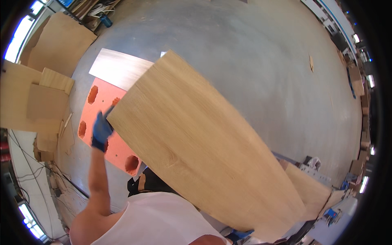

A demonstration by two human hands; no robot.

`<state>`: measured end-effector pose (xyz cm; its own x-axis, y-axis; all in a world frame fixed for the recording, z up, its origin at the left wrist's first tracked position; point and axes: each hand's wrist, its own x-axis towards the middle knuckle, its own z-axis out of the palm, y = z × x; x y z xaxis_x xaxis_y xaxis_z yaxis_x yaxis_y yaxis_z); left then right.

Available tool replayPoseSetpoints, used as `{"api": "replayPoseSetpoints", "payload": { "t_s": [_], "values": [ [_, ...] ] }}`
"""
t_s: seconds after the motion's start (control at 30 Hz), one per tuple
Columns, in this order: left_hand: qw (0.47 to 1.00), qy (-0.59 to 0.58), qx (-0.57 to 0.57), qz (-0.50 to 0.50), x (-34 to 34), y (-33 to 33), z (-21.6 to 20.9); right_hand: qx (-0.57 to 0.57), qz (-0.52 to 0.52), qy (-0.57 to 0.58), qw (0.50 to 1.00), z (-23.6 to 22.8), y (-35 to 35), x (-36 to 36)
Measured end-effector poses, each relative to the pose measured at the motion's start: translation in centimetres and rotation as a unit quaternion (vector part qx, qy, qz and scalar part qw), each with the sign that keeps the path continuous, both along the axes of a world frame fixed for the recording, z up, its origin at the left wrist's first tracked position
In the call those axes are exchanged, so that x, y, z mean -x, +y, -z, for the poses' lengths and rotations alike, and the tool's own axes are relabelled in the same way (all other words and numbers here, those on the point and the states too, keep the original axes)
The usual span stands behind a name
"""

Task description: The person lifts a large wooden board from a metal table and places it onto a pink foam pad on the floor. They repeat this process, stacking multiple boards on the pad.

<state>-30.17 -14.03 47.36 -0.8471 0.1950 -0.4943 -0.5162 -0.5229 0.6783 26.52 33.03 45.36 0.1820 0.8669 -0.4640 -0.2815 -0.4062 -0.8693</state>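
A large wood-grain board [204,143] slants across the middle of the view, from the upper left down to the lower right. My left hand [102,128], in a blue glove, grips the board's left edge close to its far-left corner, its fingers partly hidden there. Below the board's near edge shows a bit of blue, which looks like my right glove [240,235]; its fingers are hidden. Under the left side of the board is an orange-pink slab [110,141] with several ragged holes. A pale wood-grain panel [118,67] lies at the slab's far end.
Brown sheets [61,43] and smaller panels [47,102] lean at the left. Cables [32,171] run along that side. A metal-edged machine or bench [314,173] stands at the lower right. A blue bottle [105,20] stands by the shelf; a wood scrap [311,63] lies on the floor.
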Motion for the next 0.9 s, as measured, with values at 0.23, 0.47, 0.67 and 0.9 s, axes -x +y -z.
{"api": "replayPoseSetpoints", "payload": {
  "t_s": [0.23,0.47,0.67,0.9],
  "values": [
    [0.964,-0.233,-0.129,-0.018,-14.0,9.5,7.1,0.02,-0.101,-0.062,0.993,1.6,1.8,11.3],
    [0.951,-0.256,-0.172,-0.026,-11.8,10.7,15.0,0.029,-0.179,-0.073,0.981,3.1,1.3,20.1],
    [0.961,-0.239,-0.129,-0.046,-6.4,9.9,21.6,0.034,-0.228,-0.091,0.969,6.1,-0.3,26.2],
    [0.949,-0.247,-0.171,-0.099,0.9,3.1,30.1,0.016,-0.203,-0.119,0.972,11.4,-6.4,31.1]
  ]
}}
